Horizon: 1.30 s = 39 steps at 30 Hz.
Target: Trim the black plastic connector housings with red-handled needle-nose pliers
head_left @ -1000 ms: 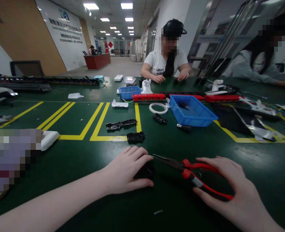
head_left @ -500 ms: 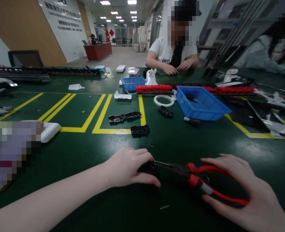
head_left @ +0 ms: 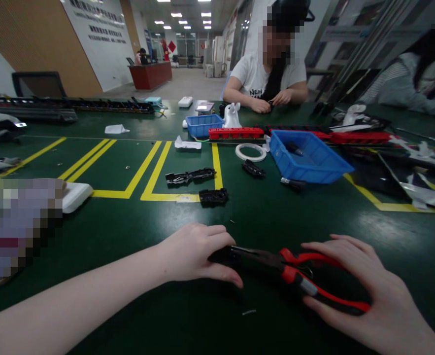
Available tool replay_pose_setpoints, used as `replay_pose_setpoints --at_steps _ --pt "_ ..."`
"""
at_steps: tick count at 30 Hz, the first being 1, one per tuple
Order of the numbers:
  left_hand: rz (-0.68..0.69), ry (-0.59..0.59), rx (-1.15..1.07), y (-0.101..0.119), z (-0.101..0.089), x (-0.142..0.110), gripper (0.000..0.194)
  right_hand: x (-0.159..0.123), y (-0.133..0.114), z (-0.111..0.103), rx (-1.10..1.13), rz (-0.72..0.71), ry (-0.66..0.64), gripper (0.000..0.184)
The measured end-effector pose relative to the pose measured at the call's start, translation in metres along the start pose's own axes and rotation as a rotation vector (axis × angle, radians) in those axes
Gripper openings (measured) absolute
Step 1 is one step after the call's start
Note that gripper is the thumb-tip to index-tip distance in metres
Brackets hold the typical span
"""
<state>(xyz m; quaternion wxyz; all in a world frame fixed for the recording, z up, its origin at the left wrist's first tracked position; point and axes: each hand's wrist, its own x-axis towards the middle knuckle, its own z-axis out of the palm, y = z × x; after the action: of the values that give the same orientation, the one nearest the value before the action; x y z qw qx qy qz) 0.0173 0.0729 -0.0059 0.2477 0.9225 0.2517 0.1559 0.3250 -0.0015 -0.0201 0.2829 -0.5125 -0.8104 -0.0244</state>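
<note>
My left hand [head_left: 197,251] lies curled over a small black plastic part [head_left: 220,255] on the green table [head_left: 136,227], its fingers and thumb closed round it. My right hand [head_left: 365,291] grips the red-and-black handles of long-nose pliers [head_left: 294,276]. The pliers' dark jaws point left and reach the black part under my left fingers. A tiny light-coloured scrap [head_left: 249,312] lies on the table just in front of the pliers.
Black plastic parts [head_left: 189,176] [head_left: 213,197] lie on yellow floor-style tape lines. A blue bin [head_left: 308,158], a smaller blue bin [head_left: 202,124], red trays [head_left: 235,133] and a white tape ring [head_left: 250,152] sit farther back. Two other people sit across the table.
The pliers' jaws have moved left from beside my left hand to meet the black part under it. My right hand has slid slightly along the handles; the view has tilted down a little.
</note>
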Motion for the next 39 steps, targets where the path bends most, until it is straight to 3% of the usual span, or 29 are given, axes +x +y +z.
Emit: replay_pose_setpoints --at_steps 5,11,16,26,31,39 --pt "-0.009 -0.003 -0.034 0.0010 -0.0008 -0.0006 0.046 -0.0002 -0.0031 0.0022 0.033 0.022 0.035 0.046" --pt "-0.007 -0.009 -0.064 0.0000 -0.0002 -0.0004 0.046 0.0004 0.0018 -0.0020 0.001 -0.021 -0.030 0.051" --pt "0.008 -0.021 -0.028 -0.0007 0.0001 -0.0003 0.049 -0.0012 -0.0012 0.0004 0.018 0.023 -0.022 0.046" --pt "0.030 0.018 0.015 -0.0006 0.0016 -0.0018 0.054 0.0027 -0.0059 -0.0021 -0.009 -0.031 0.001 0.040" --pt "0.023 -0.001 0.006 -0.0006 0.0025 -0.0021 0.061 0.0004 -0.0036 0.0015 0.013 0.013 0.035 0.042" --pt "0.033 0.029 -0.014 -0.0020 0.0021 -0.0033 0.054 0.0005 -0.0035 0.0013 0.005 -0.002 0.044 0.047"
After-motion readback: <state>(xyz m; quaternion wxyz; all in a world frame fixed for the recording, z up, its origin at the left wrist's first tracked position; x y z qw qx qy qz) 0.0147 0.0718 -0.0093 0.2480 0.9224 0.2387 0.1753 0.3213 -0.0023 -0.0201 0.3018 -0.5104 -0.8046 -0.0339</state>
